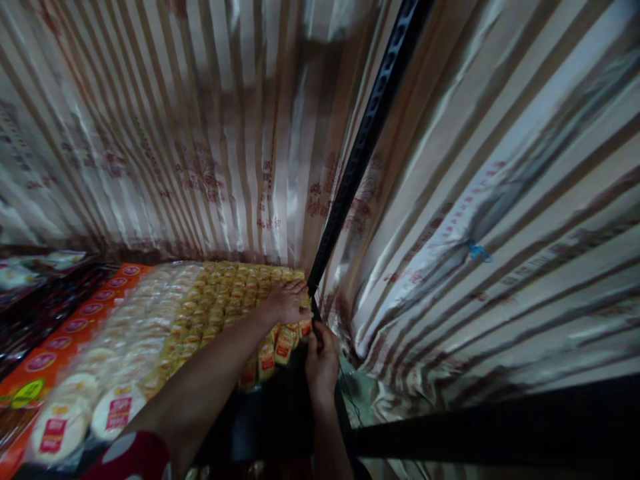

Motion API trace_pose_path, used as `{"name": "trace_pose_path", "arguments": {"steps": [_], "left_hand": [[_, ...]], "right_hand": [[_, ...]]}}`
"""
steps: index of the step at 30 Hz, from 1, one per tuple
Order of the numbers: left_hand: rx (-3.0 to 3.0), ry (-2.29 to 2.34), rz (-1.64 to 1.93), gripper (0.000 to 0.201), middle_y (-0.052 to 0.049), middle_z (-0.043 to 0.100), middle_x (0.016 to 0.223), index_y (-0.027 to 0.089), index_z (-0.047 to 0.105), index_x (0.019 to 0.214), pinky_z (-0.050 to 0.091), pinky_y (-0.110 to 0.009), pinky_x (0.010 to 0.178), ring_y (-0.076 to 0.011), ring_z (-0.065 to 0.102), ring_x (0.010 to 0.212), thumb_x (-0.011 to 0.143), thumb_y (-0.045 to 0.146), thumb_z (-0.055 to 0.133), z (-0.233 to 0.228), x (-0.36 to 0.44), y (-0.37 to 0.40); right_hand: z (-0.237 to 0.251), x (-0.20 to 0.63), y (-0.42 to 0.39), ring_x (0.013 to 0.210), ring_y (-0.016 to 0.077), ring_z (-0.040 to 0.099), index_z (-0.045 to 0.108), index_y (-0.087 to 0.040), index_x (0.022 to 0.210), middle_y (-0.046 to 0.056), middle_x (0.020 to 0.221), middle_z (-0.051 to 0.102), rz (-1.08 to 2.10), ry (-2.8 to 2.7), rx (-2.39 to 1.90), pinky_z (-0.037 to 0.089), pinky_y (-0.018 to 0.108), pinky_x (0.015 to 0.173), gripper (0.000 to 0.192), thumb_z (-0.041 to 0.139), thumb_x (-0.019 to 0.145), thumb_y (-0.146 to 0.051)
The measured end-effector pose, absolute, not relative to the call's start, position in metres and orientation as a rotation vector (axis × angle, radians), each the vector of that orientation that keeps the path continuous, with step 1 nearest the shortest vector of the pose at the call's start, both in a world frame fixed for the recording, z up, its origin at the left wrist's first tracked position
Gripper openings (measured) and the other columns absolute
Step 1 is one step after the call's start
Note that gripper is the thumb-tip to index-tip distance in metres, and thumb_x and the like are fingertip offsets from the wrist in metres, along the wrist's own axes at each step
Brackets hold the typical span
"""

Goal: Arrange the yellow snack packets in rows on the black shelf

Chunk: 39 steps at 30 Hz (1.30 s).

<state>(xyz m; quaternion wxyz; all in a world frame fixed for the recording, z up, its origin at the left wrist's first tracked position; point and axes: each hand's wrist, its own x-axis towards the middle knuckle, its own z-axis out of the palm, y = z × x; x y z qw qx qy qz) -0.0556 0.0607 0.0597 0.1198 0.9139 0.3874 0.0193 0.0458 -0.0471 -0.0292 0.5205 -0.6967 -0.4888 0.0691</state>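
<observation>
The left hand (289, 301) is gripping the black slotted post (361, 150), fingers curled around it. Just beneath those fingers, the right hand (321, 363) is clenching the same post, beside yellow snack packets (227, 293).

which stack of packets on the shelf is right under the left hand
The yellow packets, the rows nearest the black post. The left hand lies over their right end; the white round packs and orange boxes lie further left.
</observation>
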Motion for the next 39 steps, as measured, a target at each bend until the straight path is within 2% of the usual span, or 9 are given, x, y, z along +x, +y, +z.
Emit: {"name": "trace_pose_path", "arguments": {"steps": [3, 7, 10, 13, 17, 22, 28, 34, 39], "left_hand": [[2.690, 1.134, 0.089, 0.068, -0.013, 0.027, 0.147, 0.010, 0.035, 0.136, 0.017, -0.042, 0.111, -0.0236, 0.022, 0.136, 0.083, 0.052, 0.043, 0.062, -0.055, 0.058], [2.681, 1.120, 0.201, 0.071, -0.015, 0.024, 0.148, 0.008, 0.032, 0.138, 0.020, -0.044, 0.111, -0.0253, 0.025, 0.135, 0.083, 0.052, 0.044, 0.070, -0.055, 0.053], [2.632, 1.179, 0.434, 0.057, -0.011, 0.034, 0.144, 0.012, 0.039, 0.134, 0.023, -0.040, 0.111, -0.0226, 0.031, 0.132, 0.084, 0.039, 0.045, 0.079, -0.059, 0.034], [2.430, 1.290, 0.740, 0.040, -0.007, 0.043, 0.138, 0.015, 0.052, 0.122, 0.032, -0.032, 0.108, -0.0175, 0.039, 0.126, 0.086, 0.021, 0.037, 0.084, -0.067, -0.007], [2.174, 1.204, 0.986, 0.032, -0.007, 0.055, 0.123, 0.020, 0.062, 0.103, 0.041, -0.032, 0.101, -0.0173, 0.049, 0.117, 0.086, 0.020, 0.035, 0.070, -0.087, -0.081], [1.941, 1.286, 0.909, 0.030, -0.008, 0.058, 0.118, 0.021, 0.064, 0.096, 0.048, -0.030, 0.092, -0.0173, 0.059, 0.105, 0.085, 0.019, 0.036, 0.028, -0.114, -0.152], [1.812, 1.326, 0.904, 0.030, -0.009, 0.060, 0.115, 0.021, 0.067, 0.092, 0.048, -0.029, 0.090, -0.0178, 0.059, 0.105, 0.086, 0.021, 0.037, 0.000, -0.133, -0.185], [1.708, 1.368, 0.913, 0.028, -0.010, 0.063, 0.109, 0.019, 0.067, 0.087, 0.048, -0.032, 0.089, -0.0188, 0.060, 0.102, 0.083, 0.018, 0.040, -0.005, -0.130, -0.188], [1.694, 1.393, 0.917, 0.029, -0.009, 0.064, 0.105, 0.018, 0.067, 0.085, 0.048, -0.031, 0.090, -0.0175, 0.061, 0.100, 0.078, 0.011, 0.039, -0.017, -0.125, -0.188]], "right_hand": [[-0.029, 0.044, -0.052, 0.095, 0.0237, 0.054, 0.061, -0.016, 0.099, 0.011, 0.098, 0.063, 0.145, -1.243, -1.699, 0.041, 0.039, 0.088, 0.029, 0.042, 0.083, -0.031], [-0.028, 0.045, -0.048, 0.089, 0.0234, 0.056, 0.059, -0.016, 0.100, 0.011, 0.095, 0.063, 0.132, -1.250, -1.722, 0.043, 0.038, 0.083, 0.028, 0.042, 0.083, -0.029], [-0.030, 0.046, -0.046, 0.090, 0.0234, 0.057, 0.058, -0.015, 0.104, 0.012, 0.097, 0.063, 0.134, -1.263, -1.727, 0.044, 0.038, 0.083, 0.031, 0.041, 0.083, -0.029], [-0.031, 0.047, -0.048, 0.093, 0.0241, 0.057, 0.058, -0.014, 0.107, 0.013, 0.101, 0.063, 0.124, -1.287, -1.716, 0.043, 0.039, 0.085, 0.033, 0.040, 0.082, -0.029], [-0.030, 0.048, -0.051, 0.096, 0.0250, 0.056, 0.058, -0.014, 0.107, 0.013, 0.101, 0.063, 0.136, -1.319, -1.700, 0.043, 0.040, 0.087, 0.033, 0.039, 0.083, -0.028], [-0.029, 0.050, -0.052, 0.095, 0.0237, 0.055, 0.057, -0.015, 0.107, 0.013, 0.103, 0.061, 0.124, -1.335, -1.663, 0.045, 0.040, 0.084, 0.033, 0.038, 0.084, -0.029], [-0.021, 0.048, -0.062, 0.093, 0.0236, 0.056, 0.059, -0.015, 0.103, 0.013, 0.098, 0.062, 0.046, -1.350, -1.653, 0.044, 0.040, 0.084, 0.032, 0.040, 0.084, -0.032], [-0.010, 0.028, -0.085, 0.066, 0.0172, 0.059, 0.060, -0.014, 0.096, 0.008, 0.081, 0.064, 0.235, -1.380, -1.675, 0.047, 0.030, 0.067, 0.033, 0.041, 0.085, -0.039], [-0.014, 0.009, -0.092, 0.061, 0.0161, 0.060, 0.060, -0.017, 0.095, 0.006, 0.082, 0.065, 0.336, -1.409, -1.724, 0.045, 0.028, 0.059, 0.030, 0.047, 0.081, -0.041]]}}
